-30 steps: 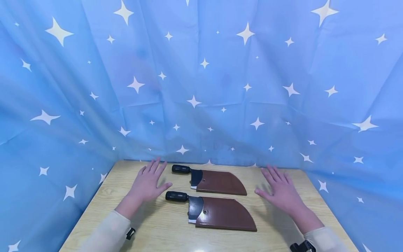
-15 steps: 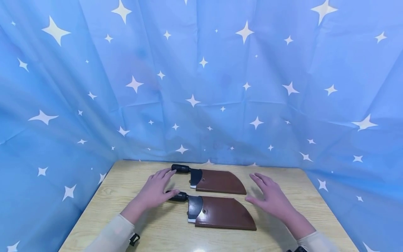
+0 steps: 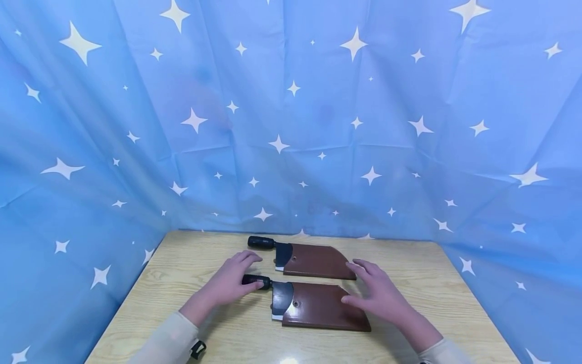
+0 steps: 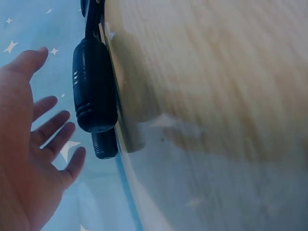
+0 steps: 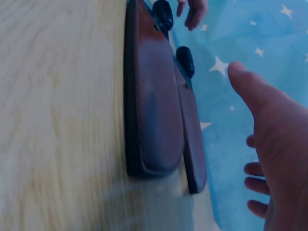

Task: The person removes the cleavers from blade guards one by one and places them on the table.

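Note:
Two cleavers in brown leather sheaths lie one behind the other in the head view, black handles to the left. My left hand [image 3: 227,283] hovers by the near cleaver [image 3: 325,307], its thumb overlapping the black handle [image 3: 255,281]. In the left wrist view its relaxed fingers stand apart from that handle [image 4: 95,86], holding nothing. Over the sheath's right end is my right hand [image 3: 379,293], fingers spread and slightly bent. The right wrist view shows it away from the near sheath [image 5: 156,96]. The far cleaver [image 3: 316,260] lies close behind, untouched.
Both cleavers rest on a light wooden table [image 3: 154,293]. A blue curtain [image 3: 291,126] with white stars hangs behind the table and along its sides. The table's back edge runs just beyond the far cleaver.
Both hands have come inward and lower from either side: the left toward the near cleaver's handle, the right to over its sheath tip. The cleavers have stayed in place.

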`<move>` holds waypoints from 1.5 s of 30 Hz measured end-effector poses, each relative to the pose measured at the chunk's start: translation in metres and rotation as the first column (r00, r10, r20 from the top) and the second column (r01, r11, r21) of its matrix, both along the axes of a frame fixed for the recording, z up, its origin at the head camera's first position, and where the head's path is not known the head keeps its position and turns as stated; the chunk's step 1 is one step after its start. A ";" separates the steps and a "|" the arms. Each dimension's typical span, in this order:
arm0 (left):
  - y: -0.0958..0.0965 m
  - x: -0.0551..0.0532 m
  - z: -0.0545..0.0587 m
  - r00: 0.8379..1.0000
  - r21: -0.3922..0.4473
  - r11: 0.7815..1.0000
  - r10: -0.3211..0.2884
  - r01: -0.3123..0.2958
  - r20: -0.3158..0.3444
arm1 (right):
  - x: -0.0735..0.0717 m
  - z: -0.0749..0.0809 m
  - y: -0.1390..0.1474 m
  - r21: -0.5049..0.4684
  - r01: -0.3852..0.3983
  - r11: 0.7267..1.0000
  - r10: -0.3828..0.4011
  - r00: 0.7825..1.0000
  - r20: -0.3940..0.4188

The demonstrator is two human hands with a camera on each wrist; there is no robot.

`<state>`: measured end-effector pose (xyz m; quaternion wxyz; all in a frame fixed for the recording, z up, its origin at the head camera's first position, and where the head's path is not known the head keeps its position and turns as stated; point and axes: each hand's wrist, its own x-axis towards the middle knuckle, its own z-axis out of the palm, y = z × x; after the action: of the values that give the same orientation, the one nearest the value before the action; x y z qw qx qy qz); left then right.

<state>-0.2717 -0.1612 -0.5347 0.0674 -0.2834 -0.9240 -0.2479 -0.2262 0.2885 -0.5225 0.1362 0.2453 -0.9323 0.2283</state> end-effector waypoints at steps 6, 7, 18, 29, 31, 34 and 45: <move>0.003 -0.002 -0.004 0.999 0.004 1.000 -0.027 0.027 0.022 | 0.004 -0.007 -0.017 0.019 -0.027 0.999 0.026 0.998 0.062; 0.004 -0.003 -0.005 0.999 0.005 0.999 -0.032 0.032 0.026 | 0.004 -0.008 -0.020 0.027 -0.031 0.999 0.029 0.997 0.074; 0.012 -0.001 -0.006 0.993 0.024 0.997 -0.069 0.067 0.093 | 0.006 -0.019 -0.043 0.080 -0.108 0.991 0.100 0.991 0.091; 0.017 -0.008 -0.008 0.977 0.080 0.993 -0.095 0.081 0.192 | 0.007 -0.024 -0.065 0.129 -0.153 0.980 0.135 0.981 0.140; 0.018 -0.009 -0.009 0.975 0.087 0.993 -0.095 0.079 0.201 | 0.006 -0.026 -0.068 0.130 -0.154 0.979 0.135 0.981 0.141; 0.018 -0.010 -0.012 0.975 0.087 0.994 -0.085 0.068 0.206 | 0.005 -0.027 -0.073 0.131 -0.161 0.978 0.144 0.981 0.133; 0.026 -0.006 -0.014 0.981 0.067 0.997 -0.059 0.047 0.183 | 0.001 -0.037 -0.083 0.200 -0.173 0.964 0.143 0.977 0.157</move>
<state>-0.2775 -0.1356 -0.5484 -0.0164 -0.2815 -0.9102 -0.3034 -0.2256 0.2054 -0.5598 0.0245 0.3155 -0.9360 0.1544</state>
